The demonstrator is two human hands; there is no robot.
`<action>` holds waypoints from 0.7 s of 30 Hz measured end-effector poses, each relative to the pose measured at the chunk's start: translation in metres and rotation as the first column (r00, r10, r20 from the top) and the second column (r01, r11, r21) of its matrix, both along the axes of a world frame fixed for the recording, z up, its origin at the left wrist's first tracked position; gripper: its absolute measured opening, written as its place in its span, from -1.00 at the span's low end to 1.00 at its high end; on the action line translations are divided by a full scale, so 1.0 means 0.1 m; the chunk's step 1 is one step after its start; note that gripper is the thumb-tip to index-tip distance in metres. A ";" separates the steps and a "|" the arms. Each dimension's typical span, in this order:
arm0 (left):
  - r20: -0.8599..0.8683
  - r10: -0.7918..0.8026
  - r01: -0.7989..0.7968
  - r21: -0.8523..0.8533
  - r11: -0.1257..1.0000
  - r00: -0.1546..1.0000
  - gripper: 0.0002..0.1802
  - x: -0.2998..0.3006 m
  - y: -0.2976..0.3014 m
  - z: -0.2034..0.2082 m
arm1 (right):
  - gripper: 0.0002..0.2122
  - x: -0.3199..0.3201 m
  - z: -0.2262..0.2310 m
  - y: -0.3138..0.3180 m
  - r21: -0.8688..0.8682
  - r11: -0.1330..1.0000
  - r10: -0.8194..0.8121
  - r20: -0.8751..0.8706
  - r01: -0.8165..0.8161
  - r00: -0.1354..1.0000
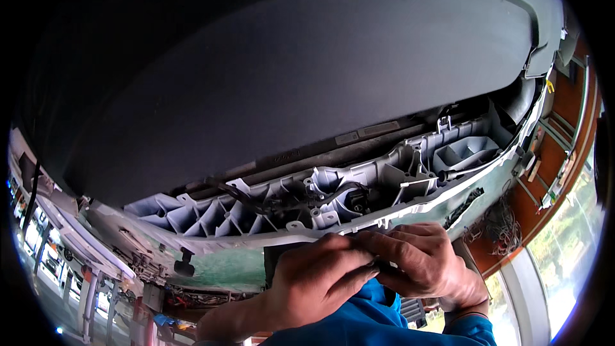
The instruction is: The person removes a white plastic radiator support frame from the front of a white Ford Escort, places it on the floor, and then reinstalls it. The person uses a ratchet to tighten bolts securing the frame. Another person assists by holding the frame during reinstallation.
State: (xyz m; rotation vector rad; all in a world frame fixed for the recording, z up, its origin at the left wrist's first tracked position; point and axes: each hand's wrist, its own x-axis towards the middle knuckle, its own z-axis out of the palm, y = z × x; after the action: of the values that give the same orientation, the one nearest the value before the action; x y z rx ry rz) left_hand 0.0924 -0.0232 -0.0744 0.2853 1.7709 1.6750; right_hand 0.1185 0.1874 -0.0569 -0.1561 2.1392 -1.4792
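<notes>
My left hand (320,282) and my right hand (423,259) meet fingertip to fingertip at the lower middle of the view. Both pinch a small dark part (379,265) just below the pale edge of a grey ribbed plastic carrier (211,211); most of the part is hidden by my fingers. A black cable with a connector (355,202) lies in the carrier right above my hands. My blue sleeve (365,320) shows under both hands.
A large dark grey car body panel (288,70) fills the upper half, close over the carrier. At the right are a brown wall with frames and a tangle of wires (503,221), then a bright window (570,237). Shelving and street clutter sit at the lower left.
</notes>
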 end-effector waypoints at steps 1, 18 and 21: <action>-0.058 -0.003 0.001 -0.041 0.999 0.998 -0.62 -0.08 -0.04 0.01 | -0.54 -0.04 -0.01 0.00 0.016 0.999 -0.029 -0.021 0.029 0.999; -0.019 -0.459 0.421 -0.364 0.831 0.888 -0.79 -0.76 -0.15 -0.39 | -0.75 -0.70 -0.32 0.11 0.032 0.999 0.020 0.109 -0.024 0.994; 0.215 -0.487 0.532 -0.373 0.760 0.847 -0.78 -0.78 -0.18 -0.39 | -0.74 -0.78 -0.34 0.12 0.066 0.989 0.118 0.146 -0.128 0.982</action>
State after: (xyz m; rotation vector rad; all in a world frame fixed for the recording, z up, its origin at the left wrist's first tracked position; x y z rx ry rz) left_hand 0.0148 -0.0410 -0.1131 0.4287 1.7200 0.8769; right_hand 0.0402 0.1998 -0.0908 -0.1490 2.0304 -1.2980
